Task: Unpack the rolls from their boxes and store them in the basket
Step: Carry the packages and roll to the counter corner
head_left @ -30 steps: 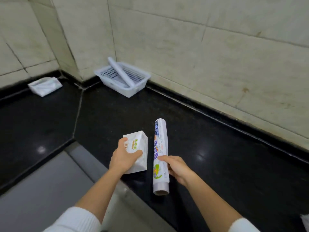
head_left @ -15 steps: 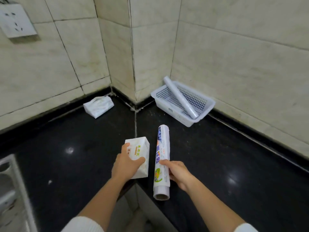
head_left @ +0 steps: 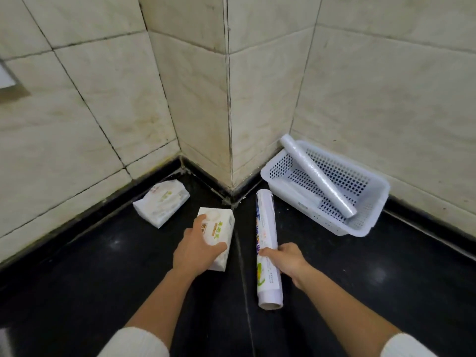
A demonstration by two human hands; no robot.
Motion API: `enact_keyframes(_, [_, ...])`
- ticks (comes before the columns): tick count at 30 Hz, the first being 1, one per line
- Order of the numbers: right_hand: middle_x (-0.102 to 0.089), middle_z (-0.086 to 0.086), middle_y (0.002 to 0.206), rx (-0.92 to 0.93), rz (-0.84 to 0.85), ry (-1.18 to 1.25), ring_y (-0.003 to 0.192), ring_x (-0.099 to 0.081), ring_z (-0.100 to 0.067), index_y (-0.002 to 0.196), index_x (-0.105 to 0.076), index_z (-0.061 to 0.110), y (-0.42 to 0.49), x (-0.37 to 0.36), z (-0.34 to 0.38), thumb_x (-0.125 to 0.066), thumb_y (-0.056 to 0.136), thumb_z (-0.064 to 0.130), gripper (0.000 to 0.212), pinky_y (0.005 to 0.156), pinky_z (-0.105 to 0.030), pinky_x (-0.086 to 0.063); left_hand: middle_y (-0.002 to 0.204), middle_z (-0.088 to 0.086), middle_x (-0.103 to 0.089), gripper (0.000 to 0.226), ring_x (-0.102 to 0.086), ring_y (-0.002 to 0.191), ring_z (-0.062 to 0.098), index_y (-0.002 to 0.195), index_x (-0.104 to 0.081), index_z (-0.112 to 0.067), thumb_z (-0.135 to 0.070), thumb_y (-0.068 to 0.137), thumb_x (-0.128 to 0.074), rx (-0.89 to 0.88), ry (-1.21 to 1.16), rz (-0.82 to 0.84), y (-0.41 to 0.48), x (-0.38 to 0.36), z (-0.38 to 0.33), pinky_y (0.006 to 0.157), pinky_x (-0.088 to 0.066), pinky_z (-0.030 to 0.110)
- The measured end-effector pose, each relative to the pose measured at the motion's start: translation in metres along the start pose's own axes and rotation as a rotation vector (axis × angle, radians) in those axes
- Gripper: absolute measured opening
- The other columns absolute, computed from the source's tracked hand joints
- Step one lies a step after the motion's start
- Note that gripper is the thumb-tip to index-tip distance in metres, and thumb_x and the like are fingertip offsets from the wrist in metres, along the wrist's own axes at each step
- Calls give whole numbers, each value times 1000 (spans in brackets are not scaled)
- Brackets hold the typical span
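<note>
My left hand (head_left: 195,251) grips a white tissue pack (head_left: 219,228) with green and orange print, held just over the black counter. My right hand (head_left: 286,258) holds a long printed roll (head_left: 266,243) near its lower third; the roll points away from me toward the wall corner. A white perforated basket (head_left: 365,222) stands against the right wall. One plain clear-wrapped roll (head_left: 316,177) lies slanted in it, its far end sticking up over the rim.
A second white tissue pack (head_left: 161,203) lies on the black counter (head_left: 103,266) by the left wall. Tiled walls meet in a jutting corner (head_left: 228,124) between that pack and the basket. A wall socket edge (head_left: 7,81) shows at far left.
The view has swung left and forward, so the basket now sits to the right and the second tissue pack is closer. Both hands keep their holds and have moved toward the corner.
</note>
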State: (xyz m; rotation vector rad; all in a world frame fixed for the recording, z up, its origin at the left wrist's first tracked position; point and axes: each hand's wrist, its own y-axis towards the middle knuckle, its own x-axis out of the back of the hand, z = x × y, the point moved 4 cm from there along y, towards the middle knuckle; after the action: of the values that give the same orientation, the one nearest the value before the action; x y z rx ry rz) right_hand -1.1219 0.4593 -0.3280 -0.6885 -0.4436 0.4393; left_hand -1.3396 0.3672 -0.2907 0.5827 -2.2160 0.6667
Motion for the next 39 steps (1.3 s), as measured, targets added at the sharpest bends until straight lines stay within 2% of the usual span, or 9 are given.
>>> enact_keyframes(5, [-68,-13,105,-61,-109,-41,85,-68,-23,109,-59,2,15,-24,2,-82,69,27,53,64,-30,-55,123,5,-48,88,-55,105,28,137,-17,-43,-53,64,-66,-104,136,66,45,23,11,85,-48,43])
enact_keyframes(10, [-64,-11,109,-78,-177,-102,89,-65,-24,112,-53,5,17,-35,6,-84,66,29,60,57,-28,-49,132,4,-41,91,-50,113,29,140,-15,-40,-49,66,-68,-194,209,110,88,38,19,87,-46,45])
enact_keyframes(15, [-60,-10,115,-62,-227,-149,96,-61,-24,114,-50,7,11,-42,4,-82,70,35,61,69,-31,-50,145,13,-29,95,-31,130,34,147,-6,-33,-49,74,-64,-251,317,112,99,31,38,103,-31,49])
enact_keyframes(18, [-59,-8,116,-15,-254,-184,98,-59,-21,117,-50,7,3,-41,6,-81,71,41,65,73,-31,-48,152,15,-17,87,-14,138,33,148,-14,-25,-45,78,-62,-327,357,-7,87,30,28,109,-22,49])
enact_keyframes(22, [-58,-6,117,52,-295,-149,99,-57,-19,122,-50,8,-18,-24,3,-78,74,44,66,76,-28,-45,152,15,-19,69,-10,140,33,142,-30,-19,-34,82,-61,-427,258,-92,45,14,-5,112,-22,47])
enact_keyframes(25, [-61,-5,110,59,-337,-75,99,-60,-19,124,-52,7,-42,0,-17,-77,76,43,66,86,-30,-49,151,14,-22,60,-13,140,29,139,-36,-18,-30,84,-58,-514,214,-30,1,-24,-35,114,-22,42])
enact_keyframes(29, [-56,7,86,33,-430,-4,84,-57,-12,121,-52,6,-86,54,-61,-74,82,36,55,79,-25,-45,152,10,-22,56,-13,140,25,139,-36,-20,-30,86,-55,-621,170,127,-55,-89,-78,115,-22,37])
enact_keyframes(35, [-56,0,104,-72,-645,108,96,-53,-16,119,-54,7,-170,147,-159,-70,84,38,49,87,-28,-43,146,9,-31,54,-19,137,24,138,-37,-18,-30,88,-54,-806,240,320,-151,-178,-146,113,-27,35])
enact_keyframes(39, [-60,-3,108,-135,-749,196,98,-55,-18,113,-56,8,-232,198,-241,-70,83,38,45,83,-27,-41,143,6,-35,52,-23,136,23,138,-39,-18,-31,89,-51,-891,299,435,-230,-243,-179,109,-32,36])
